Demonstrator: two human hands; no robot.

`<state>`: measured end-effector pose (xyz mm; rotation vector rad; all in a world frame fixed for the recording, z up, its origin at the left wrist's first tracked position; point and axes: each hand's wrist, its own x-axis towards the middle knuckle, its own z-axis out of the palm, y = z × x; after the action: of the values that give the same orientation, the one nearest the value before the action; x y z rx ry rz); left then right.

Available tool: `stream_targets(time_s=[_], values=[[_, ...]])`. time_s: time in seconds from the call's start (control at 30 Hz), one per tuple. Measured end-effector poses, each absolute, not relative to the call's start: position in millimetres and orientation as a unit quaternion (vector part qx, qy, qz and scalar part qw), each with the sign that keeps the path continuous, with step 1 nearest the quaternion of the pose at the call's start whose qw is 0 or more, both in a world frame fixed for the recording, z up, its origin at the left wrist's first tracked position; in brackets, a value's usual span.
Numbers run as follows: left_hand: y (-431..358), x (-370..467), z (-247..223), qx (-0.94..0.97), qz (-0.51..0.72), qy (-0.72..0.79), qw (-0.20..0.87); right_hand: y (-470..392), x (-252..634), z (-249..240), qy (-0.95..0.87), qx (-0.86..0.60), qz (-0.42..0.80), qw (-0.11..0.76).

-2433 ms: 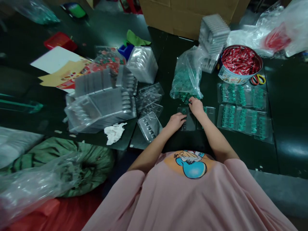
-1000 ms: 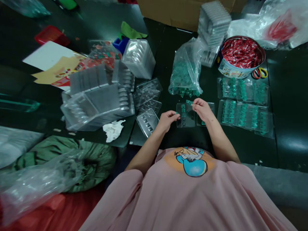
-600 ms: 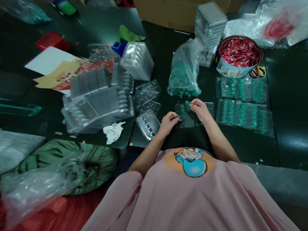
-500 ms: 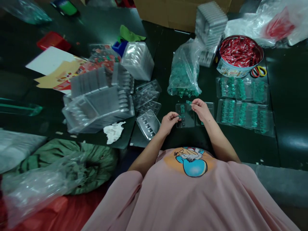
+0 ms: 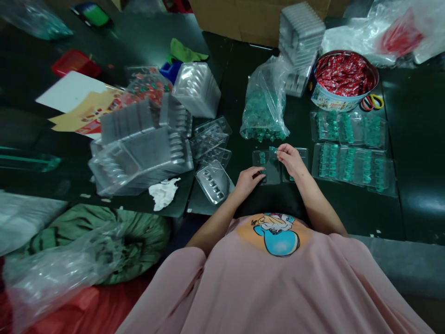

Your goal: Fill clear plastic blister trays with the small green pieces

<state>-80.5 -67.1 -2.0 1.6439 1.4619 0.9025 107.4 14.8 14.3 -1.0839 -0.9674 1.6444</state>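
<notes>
Pink shirt [image 5: 274, 287]: nearest, worn by the person, a cartoon print on its front.
Green sack [image 5: 142, 250]: near left, off the near edge of the dark bench [image 5: 420, 157], partly covered by clear plastic.
Crumpled paper [image 5: 163, 192]: white, at the bench's near edge, well left of the hands.
Left hand [image 5: 249, 180]: over the left side of the work tray [image 5: 273, 169], fingers bent, tips at its row of pockets; how wide they stand, and whether they have hold of anything, cannot be told.
Work tray: clear plastic, flat on the bench in front of the person; green shows in the far pockets of its row.
Right hand [image 5: 292, 160]: slightly farther, at that tray's far right corner, thumb and fingertips pinched together on a small green piece [image 5: 272, 149].
Second tray [image 5: 303, 155]: clear, just right of the first, partly hidden by the right hand and forearm.
Filled trays [image 5: 347, 162]: right, two rows, lined with green pieces.
Stacked trays [image 5: 139, 160]: left, clear, in a large leaning pile.
Plastic bag [image 5: 264, 102]: beyond the hands, full of green pieces, some at its near end.
Round tin [image 5: 342, 99]: far right, heaped with shiny red packets, scissors [image 5: 376, 101] beside it.
Cardboard box [image 5: 260, 21]: farthest, centre.
</notes>
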Motion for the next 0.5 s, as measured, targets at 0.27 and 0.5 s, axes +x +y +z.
stream_targets(time_s=[0.27,0.5], values=[[-67.7,-80.9,-10.8,0.706,0.306,0.569,0.291,14.3,109.1,12.5,-0.384,-0.440,0.672,0.456],[-62.8,-71.9,-7.4,0.732,0.226,0.588,0.260,14.1,105.4,10.2,-0.374,-0.448,0.674,0.453]])
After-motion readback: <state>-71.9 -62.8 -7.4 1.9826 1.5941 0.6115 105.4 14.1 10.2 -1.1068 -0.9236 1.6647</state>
